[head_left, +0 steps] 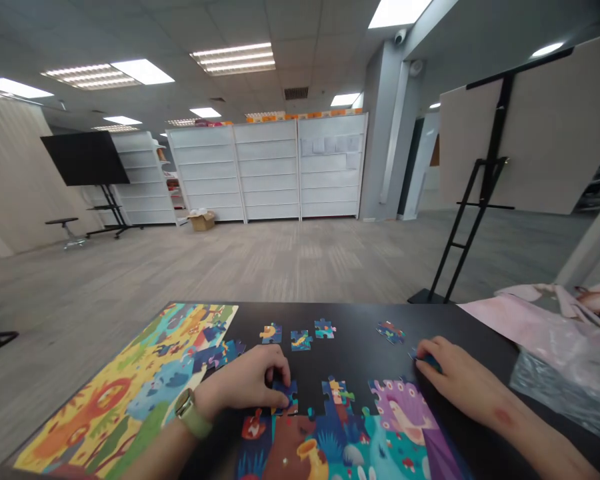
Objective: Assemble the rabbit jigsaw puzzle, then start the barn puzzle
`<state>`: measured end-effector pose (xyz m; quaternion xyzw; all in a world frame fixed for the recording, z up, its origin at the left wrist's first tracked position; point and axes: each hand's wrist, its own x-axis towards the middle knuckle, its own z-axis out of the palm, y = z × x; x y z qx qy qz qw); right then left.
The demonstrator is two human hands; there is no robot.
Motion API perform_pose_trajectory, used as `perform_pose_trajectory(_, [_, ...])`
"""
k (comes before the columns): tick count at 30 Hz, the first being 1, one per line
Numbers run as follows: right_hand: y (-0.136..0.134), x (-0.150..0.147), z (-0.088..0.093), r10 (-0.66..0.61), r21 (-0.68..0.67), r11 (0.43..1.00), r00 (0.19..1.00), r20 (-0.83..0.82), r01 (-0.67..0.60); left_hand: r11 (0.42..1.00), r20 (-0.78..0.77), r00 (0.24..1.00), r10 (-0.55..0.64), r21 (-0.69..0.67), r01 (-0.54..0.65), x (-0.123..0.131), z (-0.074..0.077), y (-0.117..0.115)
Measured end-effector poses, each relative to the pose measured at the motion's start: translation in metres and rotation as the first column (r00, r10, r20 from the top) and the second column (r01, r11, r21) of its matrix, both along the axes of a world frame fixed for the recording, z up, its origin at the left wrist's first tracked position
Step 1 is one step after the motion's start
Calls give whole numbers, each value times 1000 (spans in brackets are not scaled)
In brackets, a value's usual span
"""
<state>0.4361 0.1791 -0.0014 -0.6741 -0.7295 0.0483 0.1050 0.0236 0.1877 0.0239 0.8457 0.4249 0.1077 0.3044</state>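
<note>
A partly joined jigsaw puzzle [350, 443] lies at the table's front, with purple, teal and brown pictures. My left hand [253, 379], with a watch on its wrist, has its thumb and fingers closed on a blue puzzle piece [286, 395] at the puzzle's upper left edge. Over on the right, my right hand [443, 365] pinches another dark blue puzzle piece [431, 361], mostly covered by the fingers. Loose pieces lie beyond the hands: an orange-and-blue piece [271, 333], a yellow-and-blue piece [301, 341], a teal piece [325, 328] and a reddish piece [391, 332].
A yellow illustrated sheet [145, 380] covers the table's left side, with several pieces [220, 353] on its right edge. Pink cloth [535, 320] and clear plastic [560, 387] lie at the right. A black stand [473, 227] rises beyond the black table [350, 363].
</note>
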Motion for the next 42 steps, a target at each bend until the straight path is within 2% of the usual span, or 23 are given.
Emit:
perform_pose_trajectory(8, [1, 2, -4, 9, 38, 999, 999, -42, -7, 998, 3, 998, -63, -11, 63, 9, 4, -7])
perform_pose_trajectory(15, [2, 2, -3, 19, 16, 1000, 1000, -22, -19, 990, 21, 991, -135, -43, 136, 10, 4, -5])
perform_pose_trajectory(26, [-1, 1, -1, 7, 13, 1000, 1000, -27, -6, 988, 46, 989, -141, -49, 143, 1, 0, 1])
perform_pose_trajectory(33, [0, 3, -7, 9, 59, 998, 999, -38, -7, 977, -2, 980, -199, -79, 198, -5, 8, -3])
perform_pose_trajectory(42, [3, 6, -11, 23, 53, 998, 999, -34, -21, 980, -4, 982, -190, -58, 189, -6, 7, -2])
